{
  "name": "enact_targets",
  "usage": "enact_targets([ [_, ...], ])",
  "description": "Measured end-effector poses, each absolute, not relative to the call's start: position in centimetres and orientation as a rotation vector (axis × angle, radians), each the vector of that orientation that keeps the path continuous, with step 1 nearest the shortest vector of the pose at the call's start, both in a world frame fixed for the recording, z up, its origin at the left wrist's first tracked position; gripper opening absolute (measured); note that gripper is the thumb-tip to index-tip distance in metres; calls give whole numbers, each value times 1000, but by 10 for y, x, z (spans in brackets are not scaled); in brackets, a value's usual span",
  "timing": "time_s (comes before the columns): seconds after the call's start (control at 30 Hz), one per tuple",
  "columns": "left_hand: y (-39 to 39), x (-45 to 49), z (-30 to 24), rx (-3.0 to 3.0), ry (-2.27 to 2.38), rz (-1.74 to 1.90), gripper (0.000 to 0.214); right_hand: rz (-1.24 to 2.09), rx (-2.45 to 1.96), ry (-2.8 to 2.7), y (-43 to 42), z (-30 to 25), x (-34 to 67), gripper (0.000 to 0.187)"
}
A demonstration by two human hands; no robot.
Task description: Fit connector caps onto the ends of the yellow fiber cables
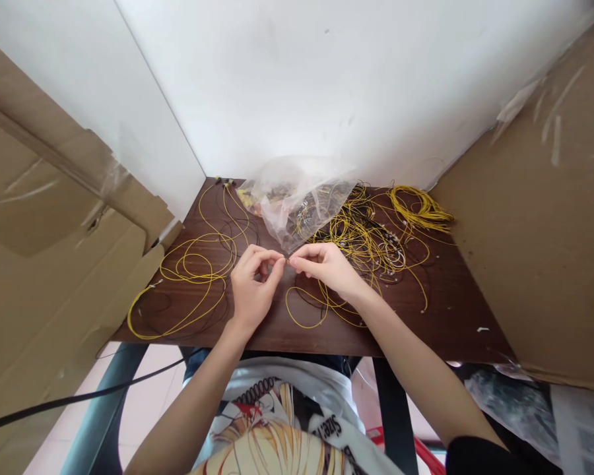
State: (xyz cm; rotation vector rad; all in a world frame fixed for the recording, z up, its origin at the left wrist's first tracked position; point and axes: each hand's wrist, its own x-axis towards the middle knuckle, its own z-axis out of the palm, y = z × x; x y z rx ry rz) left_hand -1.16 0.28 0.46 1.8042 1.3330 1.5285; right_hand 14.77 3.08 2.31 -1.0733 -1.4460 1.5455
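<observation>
Both hands meet over the middle of the brown table, just in front of a clear plastic bag. Thumb and fingertips of my left hand are pinched together, and the fingers of my right hand pinch right beside them. A tiny dark piece shows between the two pinches, too small to name. Behind my right wrist lies a tangled heap of yellow and black cables with small pale ends. One yellow cable loop lies under my right hand.
Loose yellow cables spread over the table's left side, with small dark connectors at the back. A neat yellow coil is at back right. Cardboard walls flank the table; a white panel closes the back.
</observation>
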Motion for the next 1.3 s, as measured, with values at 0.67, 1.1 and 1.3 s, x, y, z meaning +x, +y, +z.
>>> enact_targets([
  [0.67,10,-15,4,1118,1018,1222,18,1612,-1067,-1403,29,25,149,26],
  [1.1,8,-15,5,1209,1046,1265,13,1611,-1043,-1409,29,23,149,23],
  [1.3,9,-16,1,1425,1109,1306,10,1605,-1042,-1417,30,22,148,23],
])
